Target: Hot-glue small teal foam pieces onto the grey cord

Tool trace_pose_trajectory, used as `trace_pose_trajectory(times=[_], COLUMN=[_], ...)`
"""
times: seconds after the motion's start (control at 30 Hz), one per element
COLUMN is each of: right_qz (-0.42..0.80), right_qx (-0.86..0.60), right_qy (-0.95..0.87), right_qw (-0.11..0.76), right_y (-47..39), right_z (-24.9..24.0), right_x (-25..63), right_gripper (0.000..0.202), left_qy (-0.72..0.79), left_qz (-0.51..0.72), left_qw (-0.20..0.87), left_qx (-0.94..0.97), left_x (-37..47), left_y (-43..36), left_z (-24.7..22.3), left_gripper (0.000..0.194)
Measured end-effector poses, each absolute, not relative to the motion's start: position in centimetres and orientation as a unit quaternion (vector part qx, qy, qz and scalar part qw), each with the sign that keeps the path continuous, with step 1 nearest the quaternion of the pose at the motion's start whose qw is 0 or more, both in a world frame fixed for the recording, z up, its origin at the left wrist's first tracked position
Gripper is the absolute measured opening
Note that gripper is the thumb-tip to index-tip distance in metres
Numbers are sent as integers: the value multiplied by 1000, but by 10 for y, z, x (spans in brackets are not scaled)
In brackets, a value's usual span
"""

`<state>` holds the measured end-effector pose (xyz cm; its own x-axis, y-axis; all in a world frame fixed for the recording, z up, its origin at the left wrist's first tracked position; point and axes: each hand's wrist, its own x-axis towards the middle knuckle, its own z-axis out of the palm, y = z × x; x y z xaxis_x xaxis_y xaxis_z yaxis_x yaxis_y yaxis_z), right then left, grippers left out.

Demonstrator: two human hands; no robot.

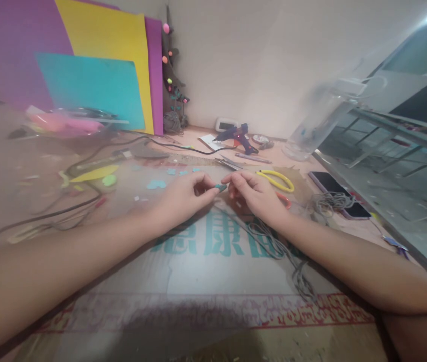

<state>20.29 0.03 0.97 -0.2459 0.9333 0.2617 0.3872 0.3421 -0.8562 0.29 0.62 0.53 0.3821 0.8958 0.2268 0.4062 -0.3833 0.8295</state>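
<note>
Thumb and forefinger of my left hand (198, 192) pinch a small dark teal piece (221, 187) above the work board. My right hand (251, 193) is just to its right, fingertips close to the piece and curled together; whether they hold something is hidden. Light blue cut-outs (156, 184) lie beyond my left hand. Grey cord (273, 241) trails in loose loops beneath my right wrist. Scissors with yellow and orange handles (277, 180) rest behind my right hand, their blades pointing away to the left.
A purple glue gun (239, 137) with a lit red light stands at the back, its cable running left. A clear jug (313, 125) and a phone (330, 183) are at right. Coloured sheets (103, 30) lean at back left beside a decorated branch (171, 75).
</note>
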Motion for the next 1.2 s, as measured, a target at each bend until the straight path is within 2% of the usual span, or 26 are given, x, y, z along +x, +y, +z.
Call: trace_pose_trajectory(times=[0.33, 0.47, 0.77, 0.93, 1.07, 1.2], right_qz=[393, 395, 263, 213, 234, 288], right_qx=[-441, -440, -436, -455, -461, -450], right_qy=[-696, -684, -732, -747, -738, -695], right_qw=[408, 427, 454, 436, 434, 481], right_y=[6, 5, 1, -3, -2, 1], right_z=[2, 3, 5, 10, 10, 8], right_x=[204, 203, 201, 199, 199, 202], right_gripper=[28, 25, 16, 6, 6, 10], left_qy=[429, 432, 421, 414, 416, 424], left_qz=[375, 376, 366, 361, 356, 363], left_qw=[391, 375, 392, 396, 402, 400], left_qx=[722, 730, 732, 736, 734, 727], left_x=[1, 2, 2, 2, 1, 2], left_y=[12, 12, 10, 10, 10, 10], left_z=[2, 3, 2, 2, 1, 1], left_gripper=[23, 21, 22, 22, 21, 21])
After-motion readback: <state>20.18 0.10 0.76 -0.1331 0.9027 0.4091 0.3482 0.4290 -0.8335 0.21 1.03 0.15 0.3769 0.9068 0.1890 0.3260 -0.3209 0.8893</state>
